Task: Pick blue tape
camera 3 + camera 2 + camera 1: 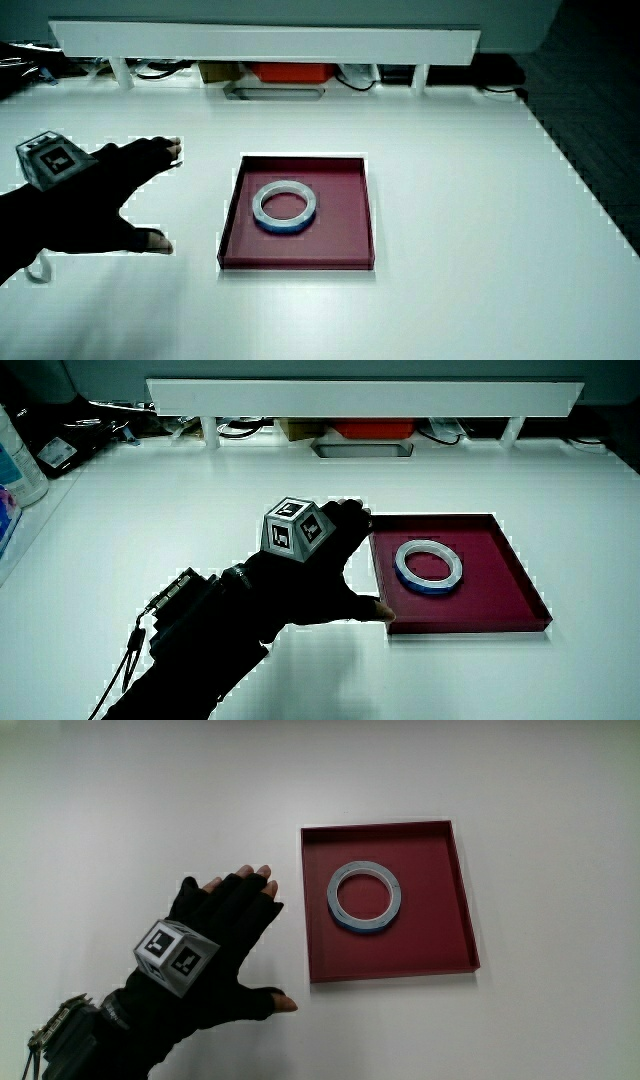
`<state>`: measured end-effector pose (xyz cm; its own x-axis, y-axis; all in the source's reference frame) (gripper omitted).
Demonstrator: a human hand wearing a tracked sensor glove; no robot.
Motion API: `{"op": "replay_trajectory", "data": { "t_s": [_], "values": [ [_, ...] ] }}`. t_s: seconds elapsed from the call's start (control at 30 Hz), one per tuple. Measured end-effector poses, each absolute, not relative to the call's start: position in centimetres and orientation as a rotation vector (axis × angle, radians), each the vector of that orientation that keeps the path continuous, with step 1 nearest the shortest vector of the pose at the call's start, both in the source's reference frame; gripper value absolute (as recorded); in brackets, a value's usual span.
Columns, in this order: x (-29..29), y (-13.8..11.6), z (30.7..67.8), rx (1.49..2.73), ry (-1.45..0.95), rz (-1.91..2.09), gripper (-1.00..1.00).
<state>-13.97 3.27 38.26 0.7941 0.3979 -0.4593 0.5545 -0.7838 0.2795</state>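
1. Main view: a shallow dark red tray [318, 900] with low walls lies flat on the white counter [120, 800]. The blue tape [366, 897] is the only thing in it, a roll lying flat on the tray floor, its hole facing up, clear of all four walls and slightly toward the tray's 11 o'clock corner.
2. Main view: the hand [215, 945] rests over bare counter just beside the tray, on the tape's 8 o'clock side. The grip is apart, fingers spread, thumb tip near the tray's nearest corner, holding nothing. The patterned cube [176, 956] sits on the glove's back.
3. In a side view the tray [520, 600] again holds only the tape [428, 566]. The hand [320, 575] is spread beside it, thumb close to the tray's near corner; whether it touches cannot be told. The low partition [360, 398] stands at the counter's 12 o'clock edge.
4. In a side view the tape [285, 207] lies flat in the tray [352, 225], nearer its 12 o'clock wall. The hand [95, 200] is open over the counter, well apart from the tape.
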Motion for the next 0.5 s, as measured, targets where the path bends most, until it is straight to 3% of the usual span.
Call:
{"op": "replay_trajectory", "data": {
  "t_s": [0.2, 0.27, 0.5],
  "values": [
    [-13.1, 2.6, 39.4, 2.572, 0.743, -0.568, 0.00],
    [-13.2, 2.6, 41.5, 2.547, 0.730, -0.690, 0.00],
    [-10.8, 1.5, 41.5, 2.525, 0.722, -0.603, 0.00]
  ]
}}
